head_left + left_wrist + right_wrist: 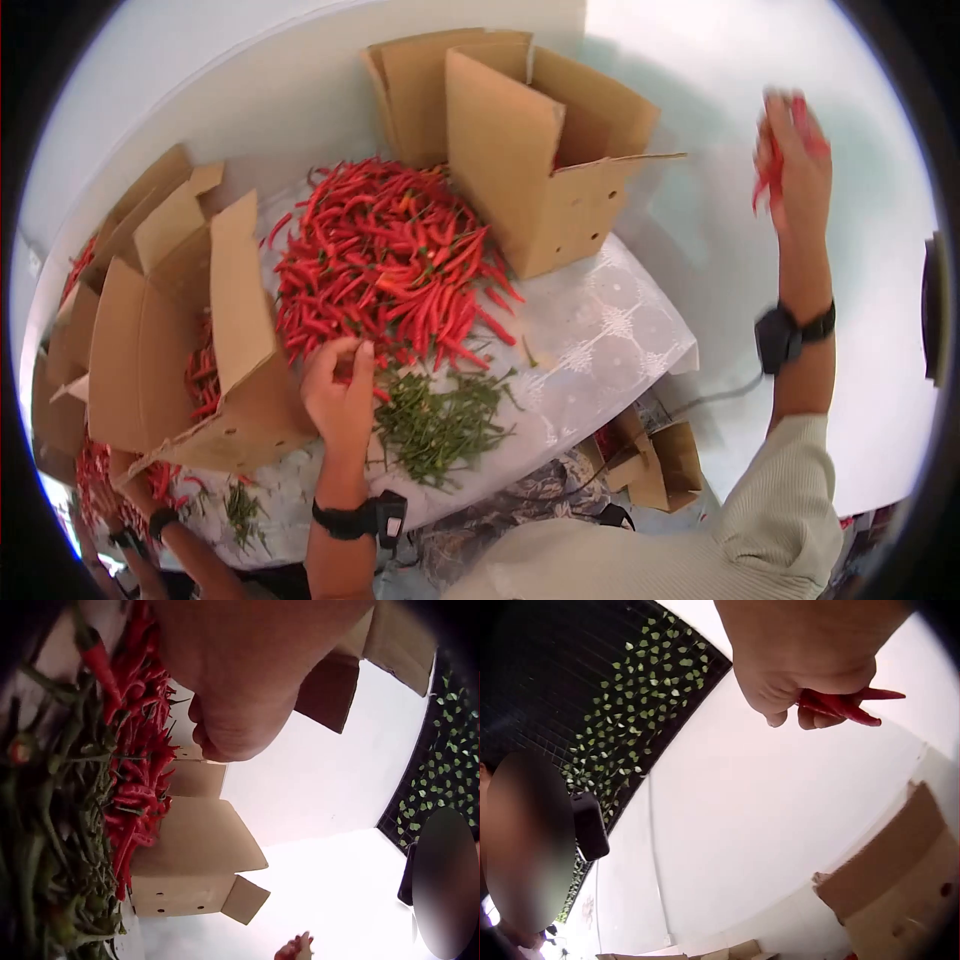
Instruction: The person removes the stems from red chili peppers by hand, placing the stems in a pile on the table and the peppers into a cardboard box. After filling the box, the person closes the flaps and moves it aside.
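Observation:
My right hand is raised to the right of the boxes and grips several red chilies, whose ends stick out past the fingers. Low over the near edge of a big heap of red chilies is my left hand, its fingers bent towards the thumb. Some red shows behind those fingers; I cannot tell whether it is a held chili or the heap. Close to the left hand's right side lies a pile of green stems on the patterned white tablecloth.
An open cardboard box stands behind the heap. To the left is another open box with red chilies inside. Other people's hands work at lower left. A smaller box sits below the table edge, near a cable from my right wrist.

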Demonstrator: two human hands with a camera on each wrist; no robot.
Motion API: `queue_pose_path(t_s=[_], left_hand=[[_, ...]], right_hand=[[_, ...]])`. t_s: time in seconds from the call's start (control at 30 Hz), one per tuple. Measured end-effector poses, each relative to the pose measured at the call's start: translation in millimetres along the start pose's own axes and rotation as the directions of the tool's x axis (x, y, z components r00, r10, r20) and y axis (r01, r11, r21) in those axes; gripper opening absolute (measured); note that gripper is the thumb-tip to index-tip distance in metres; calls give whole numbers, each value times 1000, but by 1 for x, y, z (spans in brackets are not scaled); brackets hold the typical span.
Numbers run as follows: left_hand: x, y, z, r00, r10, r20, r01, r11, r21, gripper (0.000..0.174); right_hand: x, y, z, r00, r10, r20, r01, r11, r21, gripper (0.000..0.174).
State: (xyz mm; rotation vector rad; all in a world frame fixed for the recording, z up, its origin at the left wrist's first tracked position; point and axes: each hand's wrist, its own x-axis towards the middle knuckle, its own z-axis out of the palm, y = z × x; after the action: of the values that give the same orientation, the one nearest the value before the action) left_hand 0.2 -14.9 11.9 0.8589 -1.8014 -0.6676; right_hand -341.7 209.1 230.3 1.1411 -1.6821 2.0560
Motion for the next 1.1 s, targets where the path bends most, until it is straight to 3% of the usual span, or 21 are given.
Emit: queue_pose_path(t_s=[0.1, 0.17, 0.2, 0.27, 0.37, 0.43, 0.5, 0.57, 0.63, 0.8, 0.83, 0.93, 1.0, 1.07, 1.1], left_hand=[[3, -8, -3, 1000, -9, -18, 10, 998, 56, 12], [5, -11, -2, 999, -44, -10, 45, 998, 41, 12], [4, -11, -2, 998, -55, 1, 55, 998, 22, 12], [4, -13, 0, 997, -70, 16, 70, 997, -21, 13], [2, -4, -1, 996, -87, 32, 88, 995, -46, 11], [1, 7, 0, 991, -130, 38, 133, 986, -96, 10], [-1, 8, 1, 988, -124, 89, 132, 987, -89, 9], [-1, 6, 3, 984, -123, 126, 134, 987, -83, 9], [-2, 3, 5, 979, -134, 156, 147, 986, -73, 9], [0, -4, 4, 974, -151, 170, 160, 986, -38, 9], [1, -3, 4, 976, -146, 163, 154, 987, -37, 9], [1, -7, 3, 976, -142, 166, 147, 989, -18, 10], [0, -7, 3, 975, -145, 169, 148, 989, -7, 11], [1, -3, 3, 975, -143, 169, 146, 989, -2, 11], [0, -2, 3, 978, -135, 158, 137, 991, -2, 11]], right_hand=[[57, 23, 64, 999, -43, 21, 41, 996, 78, 24], [69, 52, 109, 999, 48, 21, -48, 999, 6, 25], [73, 58, 115, 958, 223, 180, -158, 935, -317, 35], [70, 77, 129, 936, 116, 334, 77, 856, -511, 28], [47, 67, 137, 867, -277, 415, 474, 715, -513, 41], [1, 26, 156, 874, -414, 255, 458, 877, -144, 29], [-61, 3, 166, 929, -163, 333, 211, 971, -115, 19], [-108, 21, 187, 815, -213, 539, 318, 942, -109, 17], [-140, 63, 216, 708, -292, 643, 426, 903, -60, 18], [-180, 117, 252, 659, -248, 710, 581, 768, -271, 20], [-179, 120, 251, 637, -236, 734, 556, 800, -226, 22], [-175, 120, 246, 766, -319, 559, 397, 918, -20, 24], [-174, 114, 236, 859, -94, 504, 120, 993, -19, 23], [-170, 103, 226, 841, 184, 509, -212, 977, -4, 23], [-172, 95, 225, 855, 83, 512, -68, 997, -48, 18]])
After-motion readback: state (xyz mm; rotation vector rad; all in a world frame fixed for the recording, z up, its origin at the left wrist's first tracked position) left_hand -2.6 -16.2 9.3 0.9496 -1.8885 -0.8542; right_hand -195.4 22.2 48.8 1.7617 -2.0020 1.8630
